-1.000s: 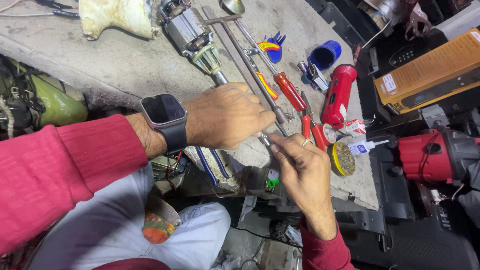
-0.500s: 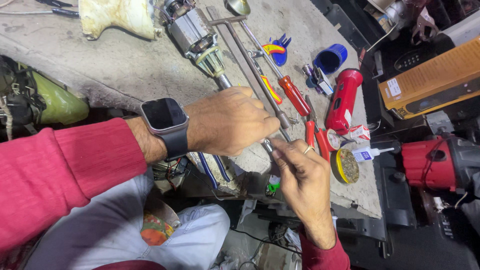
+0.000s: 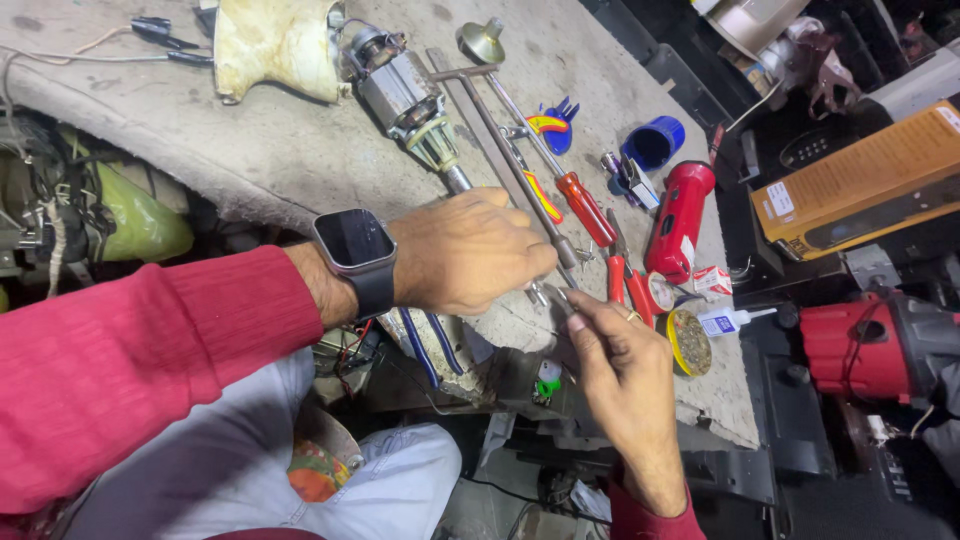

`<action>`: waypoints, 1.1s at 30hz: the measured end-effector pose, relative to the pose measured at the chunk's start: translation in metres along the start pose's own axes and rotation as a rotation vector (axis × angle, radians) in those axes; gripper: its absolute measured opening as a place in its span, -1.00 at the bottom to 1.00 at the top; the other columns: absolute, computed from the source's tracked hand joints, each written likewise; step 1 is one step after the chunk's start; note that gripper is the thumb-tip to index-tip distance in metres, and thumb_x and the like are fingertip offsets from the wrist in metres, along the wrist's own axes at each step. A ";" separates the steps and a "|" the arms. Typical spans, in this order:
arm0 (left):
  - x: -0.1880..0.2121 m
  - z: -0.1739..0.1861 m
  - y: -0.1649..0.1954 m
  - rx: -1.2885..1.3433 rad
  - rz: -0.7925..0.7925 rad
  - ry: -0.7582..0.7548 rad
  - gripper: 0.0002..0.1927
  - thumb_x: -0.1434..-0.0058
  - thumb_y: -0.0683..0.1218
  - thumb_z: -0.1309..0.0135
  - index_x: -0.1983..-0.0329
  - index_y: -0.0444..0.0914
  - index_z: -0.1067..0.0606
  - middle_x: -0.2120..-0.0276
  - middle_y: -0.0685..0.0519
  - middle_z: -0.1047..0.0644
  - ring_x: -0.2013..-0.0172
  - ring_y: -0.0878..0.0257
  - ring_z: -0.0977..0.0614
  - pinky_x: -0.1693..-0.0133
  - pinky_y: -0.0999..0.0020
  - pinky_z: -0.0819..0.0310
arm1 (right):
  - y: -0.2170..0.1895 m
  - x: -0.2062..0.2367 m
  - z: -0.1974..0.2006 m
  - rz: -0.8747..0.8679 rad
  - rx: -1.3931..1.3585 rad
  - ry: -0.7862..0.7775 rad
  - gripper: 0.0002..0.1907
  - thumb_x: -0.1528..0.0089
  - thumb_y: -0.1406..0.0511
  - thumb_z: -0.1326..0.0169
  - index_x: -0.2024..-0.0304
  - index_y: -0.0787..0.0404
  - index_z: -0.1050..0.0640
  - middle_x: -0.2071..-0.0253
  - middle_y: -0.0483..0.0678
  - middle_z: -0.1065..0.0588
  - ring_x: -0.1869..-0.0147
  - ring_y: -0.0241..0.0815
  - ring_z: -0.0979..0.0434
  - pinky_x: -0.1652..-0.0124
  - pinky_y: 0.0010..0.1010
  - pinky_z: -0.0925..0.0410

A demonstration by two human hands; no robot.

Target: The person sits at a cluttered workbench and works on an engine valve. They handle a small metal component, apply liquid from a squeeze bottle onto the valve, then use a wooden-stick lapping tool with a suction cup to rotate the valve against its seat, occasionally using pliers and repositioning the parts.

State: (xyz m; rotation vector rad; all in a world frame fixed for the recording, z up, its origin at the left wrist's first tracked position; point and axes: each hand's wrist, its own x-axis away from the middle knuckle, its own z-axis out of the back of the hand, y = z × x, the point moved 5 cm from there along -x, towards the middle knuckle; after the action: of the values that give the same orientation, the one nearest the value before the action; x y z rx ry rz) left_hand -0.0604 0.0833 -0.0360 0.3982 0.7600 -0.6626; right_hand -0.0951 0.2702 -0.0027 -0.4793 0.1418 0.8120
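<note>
The motor armature (image 3: 405, 100) lies on the worn grey workbench (image 3: 250, 150), its long axis slanting from the upper left down toward the lower right, so that the thin steel shaft (image 3: 458, 180) at its lower end runs straight under the left hand (image 3: 470, 255). That hand is curled over the shaft end, fingers closed; it appears to grip the shaft, though the part inside the fist is hidden. The right hand (image 3: 620, 370) comes up from below and meets it just beside the fingertips, pinching a small metal piece (image 3: 555, 297) between thumb and forefinger; what the piece is cannot be told. The left hand is the nearer one to the armature body. The armature shows a grey laminated core, a copper-coloured winding end and a pale fan-like collar. A cream plastic housing (image 3: 275, 45) touches its upper end. To the right lie a long steel rod (image 3: 500, 150), a red-handled screwdriver (image 3: 585, 208), a red torch (image 3: 678, 220), a blue cap (image 3: 655, 142) and a small yellow tin (image 3: 686, 342). A dark wristwatch (image 3: 352, 245) sits on the left wrist.
</note>
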 end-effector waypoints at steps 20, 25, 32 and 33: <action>-0.003 0.012 -0.004 0.036 0.195 0.128 -0.74 -0.12 0.06 -0.21 0.30 -0.22 -0.58 0.21 0.02 -0.57 0.03 0.07 -0.53 0.05 0.06 -0.27 | 0.051 -0.001 -0.024 -0.370 -0.568 0.211 -0.74 -0.27 0.32 -0.18 0.03 0.34 -0.65 0.44 -0.13 -0.55 0.47 -0.40 -0.44 0.47 -0.57 -0.30; -0.006 0.012 -0.008 0.163 0.382 0.148 -0.81 -0.15 0.01 -0.20 0.30 -0.19 -0.60 0.26 0.07 -0.58 0.05 0.10 -0.54 0.01 0.04 -0.26 | 0.040 -0.008 -0.026 -0.202 -0.496 0.277 -0.73 -0.27 0.33 -0.21 0.03 0.38 -0.64 0.41 -0.12 -0.55 0.41 -0.40 -0.46 0.40 -0.58 -0.32; 0.001 0.019 -0.014 -0.215 0.293 0.069 -0.80 -0.03 -0.11 -0.15 0.25 -0.16 -0.60 0.22 0.07 -0.57 0.04 0.11 -0.54 0.05 0.14 -0.34 | 0.057 -0.065 0.010 -0.019 -0.034 0.414 -0.77 -0.27 0.31 -0.23 0.08 0.34 -0.66 0.20 0.00 -0.61 0.20 -0.28 -0.61 0.18 -0.46 -0.43; 0.001 0.018 -0.017 -0.312 0.231 0.055 -0.77 0.02 -0.14 -0.14 0.25 -0.16 -0.60 0.20 0.09 -0.57 0.04 0.12 -0.54 0.06 0.17 -0.36 | 0.065 -0.073 0.010 -0.067 0.019 0.384 -0.76 -0.26 0.30 -0.23 0.08 0.31 -0.67 0.23 0.03 -0.62 0.23 -0.24 -0.61 0.19 -0.43 -0.43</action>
State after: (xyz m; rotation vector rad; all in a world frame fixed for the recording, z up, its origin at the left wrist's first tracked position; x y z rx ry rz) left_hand -0.0619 0.0606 -0.0265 0.2143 0.8398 -0.3101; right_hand -0.1931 0.2651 0.0053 -0.6161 0.4853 0.6453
